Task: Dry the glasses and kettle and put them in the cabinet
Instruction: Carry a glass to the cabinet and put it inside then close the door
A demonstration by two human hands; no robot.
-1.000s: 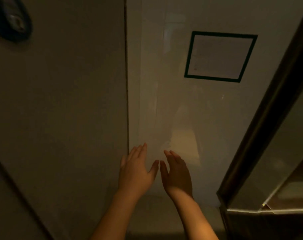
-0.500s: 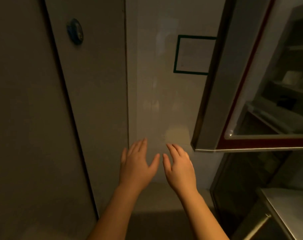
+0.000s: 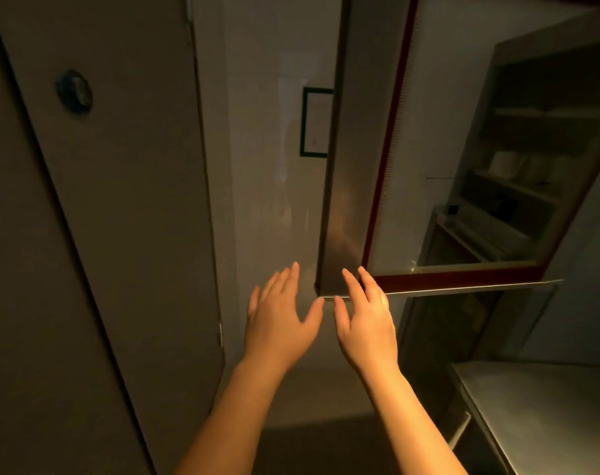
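Note:
My left hand (image 3: 279, 320) and my right hand (image 3: 365, 320) are raised side by side in front of me, palms away, fingers spread, holding nothing. Above and right of my right hand hangs a wall cabinet (image 3: 346, 166) with a dark red frame. Its glass front (image 3: 463, 149) shows shelves with pale items I cannot identify. My right fingertips overlap the cabinet's lower left corner in the picture. No glasses or kettle can be made out in this dim view.
A tall pale door (image 3: 113, 200) with a round blue knob (image 3: 74, 92) fills the left. A framed sheet (image 3: 314, 121) hangs on the far wall. A metal counter (image 3: 545, 413) sits at the lower right, with dark floor below.
The view has swung right and down: the cabinet has come into the middle of the picture, the door knob has reappeared on the left, and the counter has appeared. Both hands stay raised and empty.

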